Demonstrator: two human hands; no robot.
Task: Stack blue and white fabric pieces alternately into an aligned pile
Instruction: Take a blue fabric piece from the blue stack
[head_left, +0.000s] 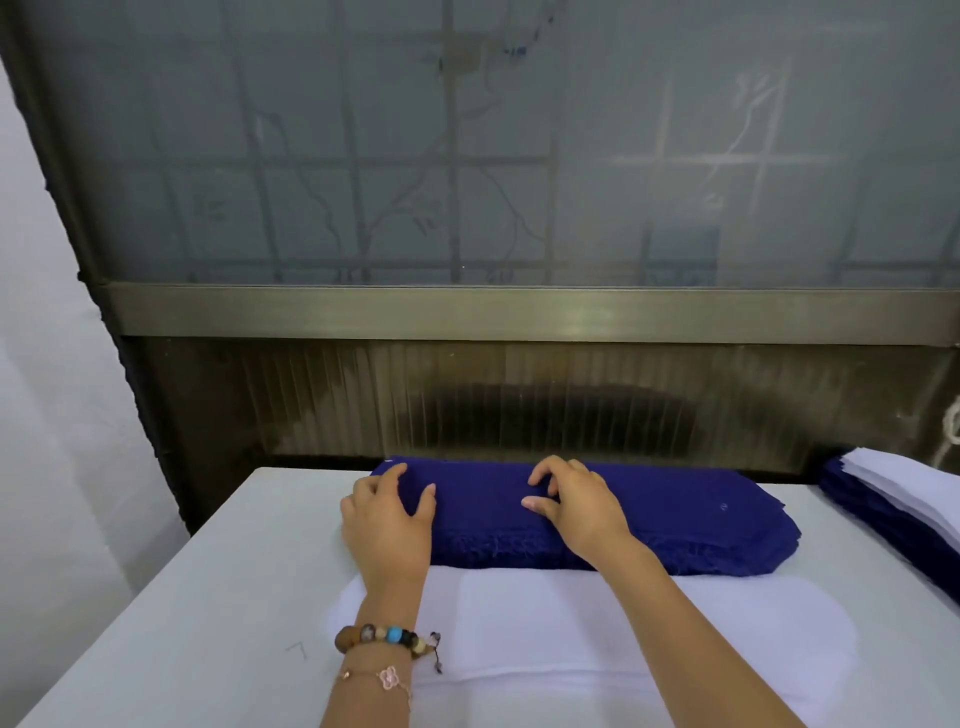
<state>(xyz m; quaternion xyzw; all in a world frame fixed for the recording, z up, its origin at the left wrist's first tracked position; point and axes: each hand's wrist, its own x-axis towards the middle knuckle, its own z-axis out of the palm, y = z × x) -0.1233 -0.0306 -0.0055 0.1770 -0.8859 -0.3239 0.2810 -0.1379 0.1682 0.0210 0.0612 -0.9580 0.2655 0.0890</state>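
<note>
Now pressing left hand (387, 519) on left end of blue pile (675, 509), fingers relaxed, gripping nothing. Touching pile's middle with right hand (576, 512), fingertips arched; cannot tell whether pinching cloth. Lying along far edge of table (208, 597), just behind white pile (545, 623).

text: none readable | blue pile (675, 519): tiny pale mark (723, 506), possibly a numeral

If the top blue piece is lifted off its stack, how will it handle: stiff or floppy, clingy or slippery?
Probably floppy: the blue stack shows thin, soft layers. Likely light, being one layer. Its fuzzy, frayed front edge suggests it may cling to the piece below.
</note>
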